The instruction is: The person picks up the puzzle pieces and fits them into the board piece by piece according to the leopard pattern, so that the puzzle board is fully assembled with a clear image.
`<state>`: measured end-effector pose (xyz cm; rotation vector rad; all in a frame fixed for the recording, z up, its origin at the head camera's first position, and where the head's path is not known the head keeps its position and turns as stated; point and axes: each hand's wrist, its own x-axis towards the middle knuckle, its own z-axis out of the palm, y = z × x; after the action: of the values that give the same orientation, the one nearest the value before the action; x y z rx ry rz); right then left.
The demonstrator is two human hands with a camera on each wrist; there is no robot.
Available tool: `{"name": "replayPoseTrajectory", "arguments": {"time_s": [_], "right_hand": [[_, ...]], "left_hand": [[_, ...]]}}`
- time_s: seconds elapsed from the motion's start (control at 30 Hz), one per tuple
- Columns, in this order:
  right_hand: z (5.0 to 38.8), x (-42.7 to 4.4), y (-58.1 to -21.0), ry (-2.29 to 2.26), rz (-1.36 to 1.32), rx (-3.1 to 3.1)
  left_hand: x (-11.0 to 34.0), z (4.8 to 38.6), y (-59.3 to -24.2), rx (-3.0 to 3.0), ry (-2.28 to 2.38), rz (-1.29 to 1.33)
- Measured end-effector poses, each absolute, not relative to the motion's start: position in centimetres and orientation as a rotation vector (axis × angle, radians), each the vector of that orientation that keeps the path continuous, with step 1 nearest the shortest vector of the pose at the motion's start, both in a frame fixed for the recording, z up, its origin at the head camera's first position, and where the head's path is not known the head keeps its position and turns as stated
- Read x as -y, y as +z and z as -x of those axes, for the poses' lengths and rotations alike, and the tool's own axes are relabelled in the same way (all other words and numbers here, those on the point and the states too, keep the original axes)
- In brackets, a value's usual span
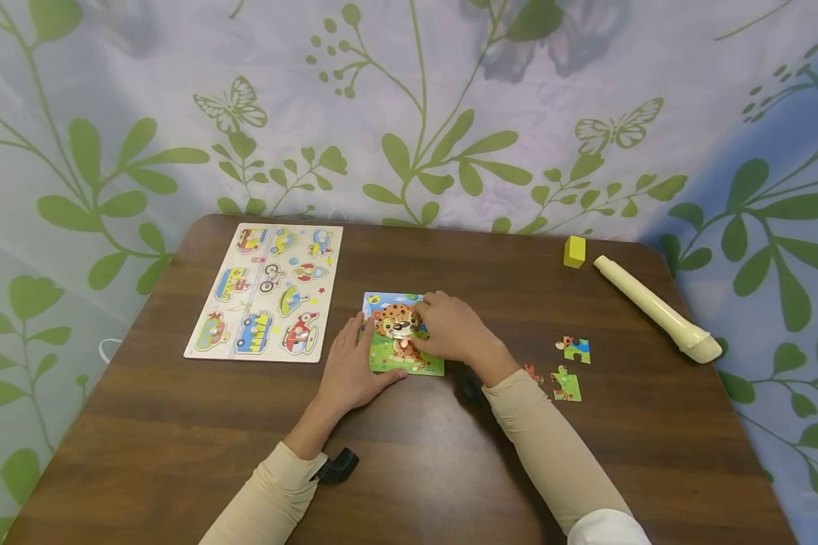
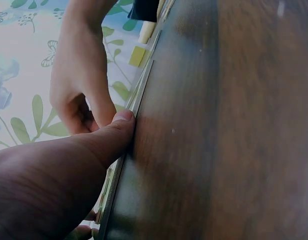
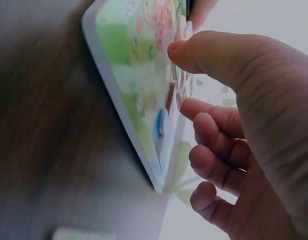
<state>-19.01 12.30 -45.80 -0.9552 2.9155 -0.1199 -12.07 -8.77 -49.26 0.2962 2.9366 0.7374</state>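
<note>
A person's right hand (image 1: 453,327) bends over the work, its grip appearing to pinch the edges of a small printed jigsaw piece (image 3: 181,82) between thumb and forefinger, the other fingers loosely curled. The piece is at the right half of a thin rectangular jigsaw board (image 1: 384,350) printed with a spotted leopard cub on green grass under blue sky. Whether it lies seated or slightly raised, an onlooker cannot tell. The left hand (image 1: 351,371) is spread at the board's near left corner, fingers along the left side, thumb touching the near edge.

The puzzle looks part complete. The cub's face and the left half of the scene show whole, while the right hand hides much of the rest, so the count of pieces in place is unclear. Off the board, three pieces remain loose to the right: a blue-and-orange one (image 1: 576,350), a green one (image 1: 567,384) and an orange one (image 1: 533,373) half hidden by the beige sleeve (image 1: 552,446).

Farther out on the dark brown wooden bench (image 1: 416,469), a cream board of colourful vehicles (image 1: 319,303) lies to the left, its pictures apparently all filled. A yellow block (image 1: 574,252) and a long cream tube with a flared end (image 1: 657,306) lie at the far right, apart from the work.
</note>
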Motion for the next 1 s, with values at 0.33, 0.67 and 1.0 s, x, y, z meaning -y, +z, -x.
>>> {"name": "replayPoseTrajectory", "arguments": {"time_s": [0.33,0.67,1.0], "right_hand": [[18.8,-11.3,-45.5,-0.092,0.885,-2.89],[19.1,-10.0,-45.8,-0.091,0.888,-2.9],[19.0,-9.6,-45.4,-0.021,0.877,-2.869]], "left_hand": [[8.7,12.0,-49.3,-2.946,0.723,-0.301],[8.7,12.0,-49.2,-2.93,0.729,-0.291],[8.8,12.0,-49.2,-2.933,0.745,-0.285]]}}
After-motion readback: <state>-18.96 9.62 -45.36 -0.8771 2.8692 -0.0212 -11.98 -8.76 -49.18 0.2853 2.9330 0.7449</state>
